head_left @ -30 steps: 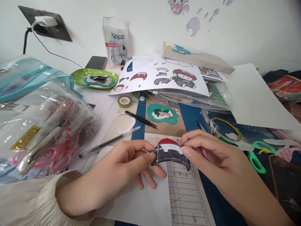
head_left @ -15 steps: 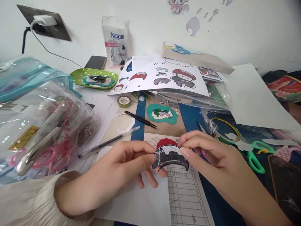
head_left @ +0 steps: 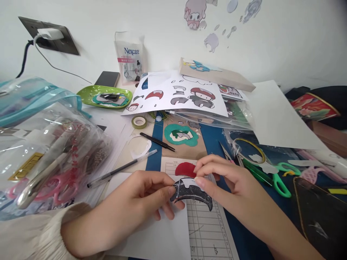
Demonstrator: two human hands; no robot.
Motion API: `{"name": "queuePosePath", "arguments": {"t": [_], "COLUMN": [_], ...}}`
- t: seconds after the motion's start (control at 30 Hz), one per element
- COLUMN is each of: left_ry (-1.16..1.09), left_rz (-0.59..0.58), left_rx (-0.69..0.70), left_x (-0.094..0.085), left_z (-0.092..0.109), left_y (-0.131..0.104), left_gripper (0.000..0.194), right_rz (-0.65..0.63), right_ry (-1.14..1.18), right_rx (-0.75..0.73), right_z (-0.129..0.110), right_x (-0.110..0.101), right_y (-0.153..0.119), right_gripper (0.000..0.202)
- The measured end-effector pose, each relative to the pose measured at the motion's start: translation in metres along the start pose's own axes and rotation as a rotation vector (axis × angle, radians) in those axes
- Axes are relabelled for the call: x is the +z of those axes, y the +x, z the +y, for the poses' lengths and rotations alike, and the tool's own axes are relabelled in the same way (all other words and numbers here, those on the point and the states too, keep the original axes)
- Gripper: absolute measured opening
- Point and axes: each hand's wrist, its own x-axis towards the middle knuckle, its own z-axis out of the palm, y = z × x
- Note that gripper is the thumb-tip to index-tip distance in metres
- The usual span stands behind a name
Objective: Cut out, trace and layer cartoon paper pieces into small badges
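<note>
A dark crescent-shaped cutout point(head_left: 193, 194) with a white patch along its upper edge is held just above the papers. My left hand point(head_left: 146, 202) is closed on its left end, pinching between thumb and fingers. The thumb and fingertips of my right hand point(head_left: 221, 178) pinch its upper right edge by the white patch. Just behind the cutout a red rounded piece point(head_left: 185, 168) lies on a printed form point(head_left: 203, 225), partly covered by my right fingers. Farther back, teal felt point(head_left: 169, 134) with white, green and grey pieces on it lies on brown card.
Tweezers point(head_left: 157, 141), a pen point(head_left: 121, 168) and a tape roll point(head_left: 135, 122) lie to the left. Behind are a printed pattern sheet point(head_left: 165, 81) and a green dish point(head_left: 85, 95). Plastic bags point(head_left: 89, 144) crowd the left; green-handled scissors point(head_left: 282, 186) lie right.
The view has shifted, so most things sit lower and farther left. The cutout has come away from over the red piece, which now shows more fully behind it. Both hands keep their pinch.
</note>
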Motion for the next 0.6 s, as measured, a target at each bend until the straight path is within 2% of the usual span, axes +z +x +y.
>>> {"name": "queuePosePath", "arguments": {"t": [0.37, 0.5, 0.6], "left_ry": [0.017, 0.033, 0.153], "left_rz": [0.018, 0.037, 0.044], "left_rx": [-0.006, -0.029, -0.011], "left_x": [-0.0011, -0.0014, -0.0006], "left_z": [-0.0032, -0.0012, 0.0004], "left_y": [-0.0009, -0.0004, -0.0034], "left_gripper": [0.033, 0.036, 0.033], "right_rz": [-0.006, 0.032, 0.054], "right_ry": [0.072, 0.085, 0.098], "right_rx": [0.026, 0.017, 0.012], "right_z": [-0.0007, 0.0018, 0.0051], "right_x": [-0.0049, -0.0061, -0.0080], "right_y": [0.0008, 0.0029, 0.0058], "right_gripper": [0.021, 0.020, 0.023]}}
